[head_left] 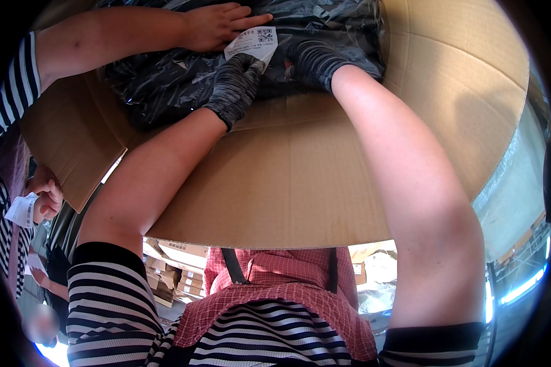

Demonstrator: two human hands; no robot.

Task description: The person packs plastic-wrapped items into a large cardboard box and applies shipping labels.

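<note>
Dark goods in shiny clear plastic bags [177,85] lie inside a large cardboard box [275,177]. My left hand [236,85], in a grey-black knit glove, is closed at the lower edge of a white printed slip [251,41] on top of the bags. To its right, my right hand [315,63], in a matching glove, presses with curled fingers at the bags' near side; its fingertips are partly hidden in shadow. Another person's bare hand [220,25] reaches in from the left and lies spread on the bags, just beyond the slip.
The box's near wall rises between my forearms, and a cardboard flap [73,147] stands out at left. Further left, another person's hand [44,196] holds a white slip [21,211]. Stacked cartons [187,281] show below the box. Translucent plastic sheeting [508,183] hangs at right.
</note>
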